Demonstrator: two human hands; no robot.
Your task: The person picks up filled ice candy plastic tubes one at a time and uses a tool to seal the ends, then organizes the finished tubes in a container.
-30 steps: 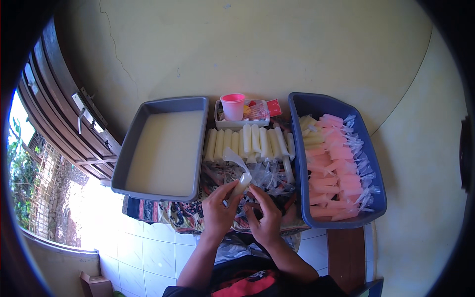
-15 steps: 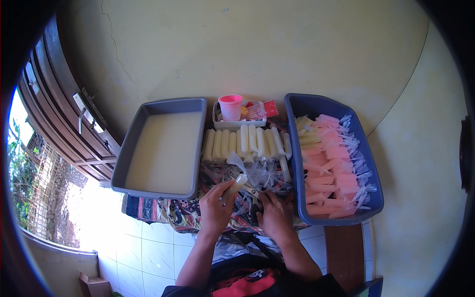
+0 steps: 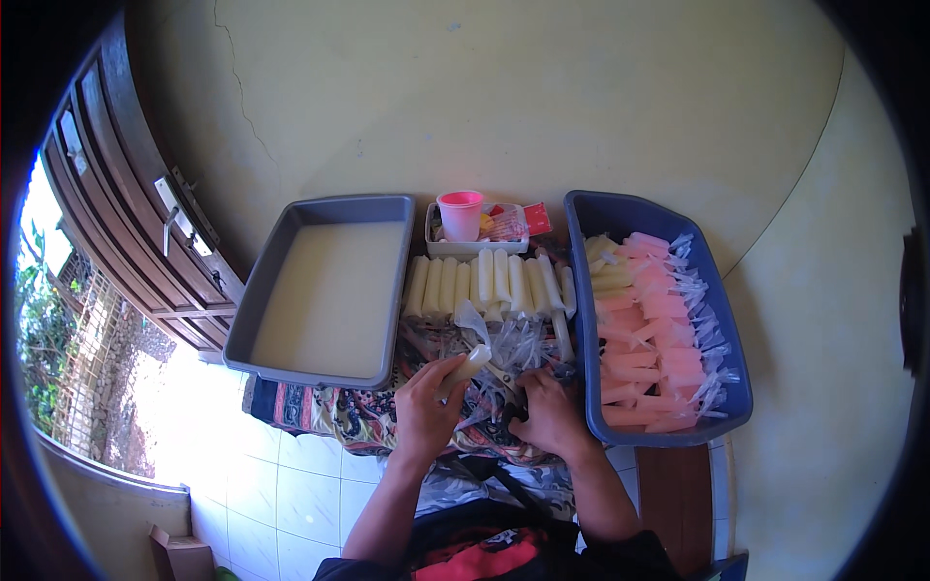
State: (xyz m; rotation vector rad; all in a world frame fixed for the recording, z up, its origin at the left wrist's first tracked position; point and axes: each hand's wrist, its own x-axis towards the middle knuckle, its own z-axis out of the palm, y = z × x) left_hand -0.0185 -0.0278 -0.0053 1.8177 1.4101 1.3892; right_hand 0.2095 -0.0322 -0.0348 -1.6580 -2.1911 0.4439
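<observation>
My left hand (image 3: 426, 407) grips a narrow plastic tube bag filled with white liquid (image 3: 466, 368), its clear loose end sticking up. My right hand (image 3: 550, 412) presses down into a heap of clear empty plastic bags (image 3: 518, 349) on a patterned cloth (image 3: 329, 412); whether it grips anything there is hidden. Just beyond the hands lies a row of filled white tube bags (image 3: 489, 283). A grey tub (image 3: 254, 300) of white liquid stands to the left. A blue tub (image 3: 591, 218) on the right holds several pink and pale yellow filled bags (image 3: 644, 324).
A small white tray (image 3: 475, 248) behind the row carries a pink cup (image 3: 460, 213) and small packets. A dark wooden door (image 3: 126, 223) runs along the left. White floor tiles (image 3: 291, 489) lie below, and a brown wooden piece (image 3: 673, 504) sits at the lower right.
My right hand has dropped from beside the bag's open end down onto the heap of empty bags. My left hand has kept hold of the filled tube bag.
</observation>
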